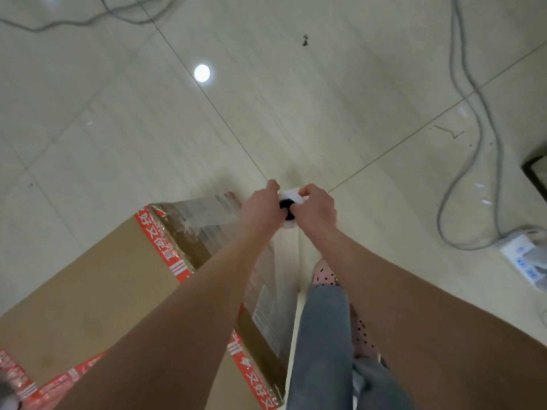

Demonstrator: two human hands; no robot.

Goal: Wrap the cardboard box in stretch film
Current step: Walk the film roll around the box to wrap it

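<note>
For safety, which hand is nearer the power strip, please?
Right: the right hand is left of the power strip; the left hand sits farther left, beyond the roll.

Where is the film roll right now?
The film roll is at centre frame in the head view, gripped between the left hand and right hand, just beyond the far corner of the cardboard box.

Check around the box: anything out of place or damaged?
Grey cables trail loose across the floor to a power strip at right, a possible trip hazard while circling the cardboard box. A dark scrap lies farther out.
</note>
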